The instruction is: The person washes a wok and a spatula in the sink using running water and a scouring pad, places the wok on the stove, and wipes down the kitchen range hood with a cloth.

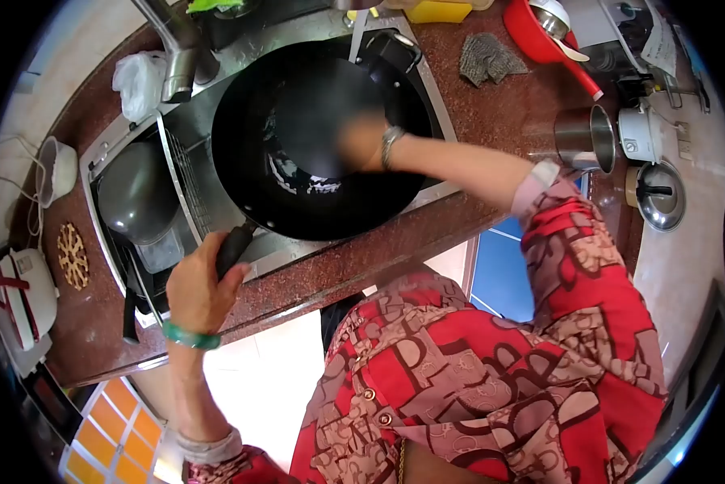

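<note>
A large black wok (241, 161) rests over the sink, with a little water shining on its bottom. My left hand (197, 282), a green bangle at its wrist, is closed around the wok's black handle (235, 244). Inside the wok, my right hand (364, 143) is smeared by motion, so its fingers cannot be made out. A dark blur (318, 113) lies beside it; whether that is something held, I cannot tell. From above, a thin stream of water (358, 36) falls at the wok's far edge.
Left of the wok, a dark domed pan (140, 194) sits in the sink by a wire rack (183, 177). A metal faucet (178, 77) stands behind. On the right counter are a grey mesh cloth (487, 59), a red pan (532, 36) and a steel pot (584, 137).
</note>
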Motion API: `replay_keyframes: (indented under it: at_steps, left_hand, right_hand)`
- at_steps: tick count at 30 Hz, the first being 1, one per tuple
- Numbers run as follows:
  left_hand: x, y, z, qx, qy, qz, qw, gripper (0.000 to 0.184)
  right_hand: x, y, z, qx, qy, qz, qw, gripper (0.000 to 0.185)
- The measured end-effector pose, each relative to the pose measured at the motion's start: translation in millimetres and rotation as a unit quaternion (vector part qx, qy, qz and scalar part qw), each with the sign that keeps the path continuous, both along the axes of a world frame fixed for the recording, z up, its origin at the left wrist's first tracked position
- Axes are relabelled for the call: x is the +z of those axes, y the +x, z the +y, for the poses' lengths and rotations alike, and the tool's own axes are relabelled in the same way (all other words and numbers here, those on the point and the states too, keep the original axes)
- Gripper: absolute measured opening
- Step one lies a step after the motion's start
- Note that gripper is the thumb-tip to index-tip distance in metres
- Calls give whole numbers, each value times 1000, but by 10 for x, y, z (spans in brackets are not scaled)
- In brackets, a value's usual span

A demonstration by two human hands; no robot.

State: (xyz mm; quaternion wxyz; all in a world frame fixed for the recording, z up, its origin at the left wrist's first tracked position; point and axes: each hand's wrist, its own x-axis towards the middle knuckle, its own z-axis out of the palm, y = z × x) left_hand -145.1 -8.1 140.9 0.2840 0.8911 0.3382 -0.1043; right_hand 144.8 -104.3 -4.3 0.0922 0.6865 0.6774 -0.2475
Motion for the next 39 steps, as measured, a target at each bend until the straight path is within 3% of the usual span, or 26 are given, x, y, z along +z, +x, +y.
replay_keyframes:
  at_steps: [1,3,4,5,7,8,11,13,14,15,17,19,21,23,24,25,27,28,30,32,33,39]
  left_hand:
    - [37,-39,56,-3,2,0,1000,36]
    - [70,-177,213,47,-266,-41,962,44]
    - [34,-254,272,80,-394,-74,913,46]
    - [24,-307,325,75,-391,-74,914,46]
    - [1,-414,397,212,-601,-126,760,44]
    - [-95,-525,387,218,-611,-152,746,47]
    - [-715,-935,264,308,-676,-249,622,46]
    - [-1093,-1031,9,375,-681,-377,503,37]
    - [-1098,-885,-194,301,-594,-456,590,41]
    - [-1075,-746,-297,304,-580,-475,588,43]
    - [-940,-478,-440,302,-473,-510,652,30]
    - [-959,-224,-525,306,-411,-574,639,22]
    - [-991,-84,-481,307,-341,-632,624,19]
    - [-1011,-19,-457,349,-388,-695,494,30]
    - [-952,93,-452,423,-353,-705,447,38]
    - [-1005,74,-427,425,-349,-706,446,38]
    - [-1102,42,-380,386,-406,-735,383,36]
    - [-1076,82,-385,451,-392,-728,336,35]
    - [-1209,7,-329,454,-408,-728,311,33]
    - [-1201,38,-283,516,-396,-712,264,30]
    - [-1194,16,-265,516,-395,-713,264,30]
    - [-847,-167,-40,616,-408,-614,280,30]
  right_hand:
    - [-9,-169,-8,12,5,35,999,15]
    - [126,-419,-100,103,23,119,987,15]
    - [234,-434,-119,73,-11,147,986,15]
    - [154,-357,-126,69,-8,145,987,15]
    - [-91,-158,-159,-52,12,103,993,13]
    - [241,-71,-160,-35,-24,69,997,14]
    - [174,19,-433,-65,35,136,988,17]
    - [348,54,-448,-80,-28,139,987,19]
    - [381,90,-468,-102,-2,124,987,20]
    - [403,122,-487,-122,25,108,986,22]
    - [489,248,-488,-152,74,39,985,24]
    - [454,422,-466,-164,119,-22,979,22]
    - [615,524,-372,-249,217,-71,941,21]
    - [566,797,-283,-264,317,-86,907,21]
    - [520,912,-227,-300,325,-104,891,24]
    - [473,1001,-141,-296,325,-101,892,24]
    - [396,1152,11,-417,302,-28,857,33]
    - [370,1245,91,-420,284,15,862,33]
    - [416,1308,216,-443,279,57,850,34]
    - [600,1294,219,-527,222,252,781,28]
    - [697,1233,204,-560,213,327,731,25]
    - [599,1223,-35,-574,114,436,684,18]
